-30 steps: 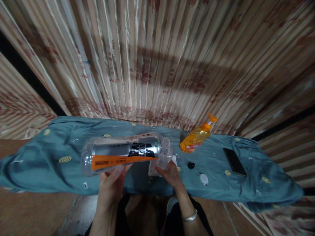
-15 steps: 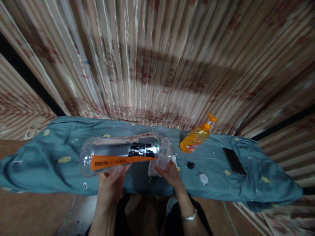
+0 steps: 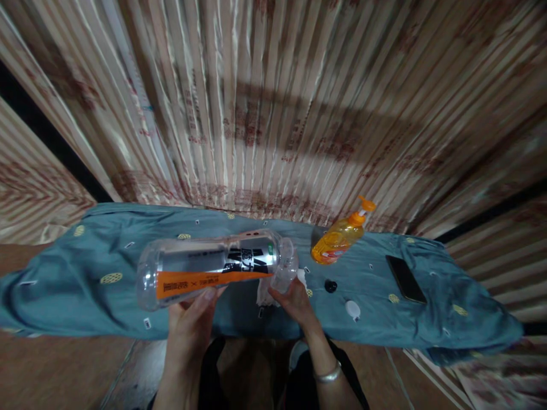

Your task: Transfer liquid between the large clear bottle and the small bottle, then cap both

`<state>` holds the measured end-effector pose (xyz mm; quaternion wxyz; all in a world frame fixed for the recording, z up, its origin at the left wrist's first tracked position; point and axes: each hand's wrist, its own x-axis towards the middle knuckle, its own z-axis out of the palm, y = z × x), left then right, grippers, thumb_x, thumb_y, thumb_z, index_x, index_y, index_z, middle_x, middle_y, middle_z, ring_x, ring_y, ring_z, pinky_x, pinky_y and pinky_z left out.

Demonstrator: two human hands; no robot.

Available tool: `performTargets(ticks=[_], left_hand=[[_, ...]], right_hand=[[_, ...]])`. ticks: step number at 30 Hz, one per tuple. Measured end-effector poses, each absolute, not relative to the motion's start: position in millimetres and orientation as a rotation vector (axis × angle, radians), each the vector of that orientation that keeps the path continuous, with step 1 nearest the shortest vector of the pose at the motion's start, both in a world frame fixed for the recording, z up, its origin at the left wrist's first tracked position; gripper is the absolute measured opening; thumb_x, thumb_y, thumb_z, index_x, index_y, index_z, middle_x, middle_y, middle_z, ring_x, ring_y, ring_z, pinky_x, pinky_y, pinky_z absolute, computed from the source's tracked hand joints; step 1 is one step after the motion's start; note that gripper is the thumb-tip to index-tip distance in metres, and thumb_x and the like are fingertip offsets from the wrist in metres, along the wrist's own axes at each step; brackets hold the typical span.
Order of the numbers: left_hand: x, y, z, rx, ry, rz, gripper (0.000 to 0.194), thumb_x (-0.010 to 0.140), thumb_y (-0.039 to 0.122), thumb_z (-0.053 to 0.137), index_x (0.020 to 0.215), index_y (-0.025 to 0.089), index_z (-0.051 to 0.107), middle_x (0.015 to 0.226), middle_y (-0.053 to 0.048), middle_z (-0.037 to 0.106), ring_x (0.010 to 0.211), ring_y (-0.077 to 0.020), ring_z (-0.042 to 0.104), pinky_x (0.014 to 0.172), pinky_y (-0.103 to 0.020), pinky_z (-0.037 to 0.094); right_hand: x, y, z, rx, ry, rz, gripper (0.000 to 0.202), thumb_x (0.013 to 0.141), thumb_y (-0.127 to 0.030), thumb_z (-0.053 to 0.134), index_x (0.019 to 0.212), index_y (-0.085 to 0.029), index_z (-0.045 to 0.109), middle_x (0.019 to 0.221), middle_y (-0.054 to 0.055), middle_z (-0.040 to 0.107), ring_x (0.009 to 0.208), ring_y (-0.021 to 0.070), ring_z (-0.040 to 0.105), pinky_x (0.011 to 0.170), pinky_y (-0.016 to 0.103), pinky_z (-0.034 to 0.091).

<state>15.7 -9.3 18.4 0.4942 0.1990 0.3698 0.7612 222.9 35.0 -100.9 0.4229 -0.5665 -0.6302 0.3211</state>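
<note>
A large clear plastic bottle [image 3: 209, 267] with a silver, black and orange label lies sideways above the cloth, base to the left and mouth end to the right. My left hand [image 3: 194, 316] grips its body from below, thumb against the orange band. At the right end, the fingers of my right hand [image 3: 294, 302] close around clear plastic [image 3: 285, 265]; whether this is the bottle's own neck or a separate piece, I cannot tell. A crumpled white tissue [image 3: 264, 295] shows below, partly covered by the bottle and my right hand.
A teal patterned cloth [image 3: 371, 324] covers the narrow table. Right of the bottle stand or lie an orange pump bottle [image 3: 335, 242], a small black cap [image 3: 330, 286], a white round lid [image 3: 352, 310] and a dark phone [image 3: 405, 279]. A striped curtain [image 3: 265, 114] hangs behind.
The bottle and my left hand have shifted very slightly left. Both hands keep their hold, and the other things stay in place.
</note>
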Motion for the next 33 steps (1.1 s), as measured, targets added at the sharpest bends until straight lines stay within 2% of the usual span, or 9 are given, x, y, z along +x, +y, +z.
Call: performTargets(ticks=[7,12,18,24,28,33], left_hand=[[15.3,-8.6,19.1,0.532,0.950,1.844,0.042,0.057,0.029,0.090,0.095,0.025,0.071,0.082,-0.002,0.076,0.091,-0.0302,0.074,0.084,-0.047,0.061],[18.5,-10.3,24.5,0.499,0.936,1.854,0.047,0.054,0.029,0.093,0.095,0.025,0.071,0.083,0.001,0.076,0.086,-0.0240,0.074,0.086,-0.040,0.060],[16.1,-9.5,21.1,0.517,0.940,1.848,0.042,0.057,0.029,0.091,0.093,0.024,0.071,0.082,0.001,0.076,0.088,-0.0246,0.074,0.091,-0.045,0.059],[8.3,-6.0,12.6,0.588,0.947,1.827,0.049,0.052,0.029,0.093,0.097,0.024,0.072,0.087,-0.003,0.077,0.090,-0.0298,0.075,0.083,-0.045,0.062],[12.4,-8.0,17.7,0.563,0.938,1.844,0.046,0.059,0.028,0.090,0.102,0.025,0.072,0.090,-0.003,0.078,0.095,-0.0286,0.074,0.087,-0.043,0.061],[7.9,-6.4,16.0,0.613,0.910,1.822,0.057,0.053,0.021,0.091,0.108,0.027,0.074,0.084,-0.001,0.077,0.090,-0.0289,0.075,0.089,-0.048,0.060]], right_hand=[[222.9,34.3,-99.0,-1.459,-1.595,0.787,0.043,0.077,-0.028,0.074,0.117,-0.019,0.062,0.108,0.010,0.077,0.101,0.0283,0.074,0.091,0.043,0.060],[223.6,34.7,-100.0,-1.428,-1.600,0.774,0.044,0.077,-0.029,0.074,0.118,-0.018,0.062,0.109,0.011,0.077,0.101,0.0280,0.074,0.092,0.043,0.059],[223.1,34.8,-100.2,-1.464,-1.595,0.766,0.047,0.076,-0.028,0.075,0.120,-0.018,0.061,0.110,0.011,0.076,0.102,0.0292,0.074,0.093,0.045,0.059],[223.3,34.5,-100.0,-1.457,-1.600,0.774,0.043,0.077,-0.028,0.074,0.118,-0.019,0.062,0.107,0.010,0.077,0.099,0.0281,0.075,0.091,0.045,0.060],[223.6,35.3,-100.9,-1.434,-1.616,0.758,0.041,0.077,-0.029,0.074,0.116,-0.020,0.064,0.112,0.010,0.076,0.104,0.0288,0.073,0.094,0.047,0.058],[223.4,35.0,-100.0,-1.455,-1.611,0.748,0.049,0.077,-0.028,0.074,0.123,-0.019,0.061,0.110,0.010,0.076,0.101,0.0289,0.074,0.093,0.046,0.059]])
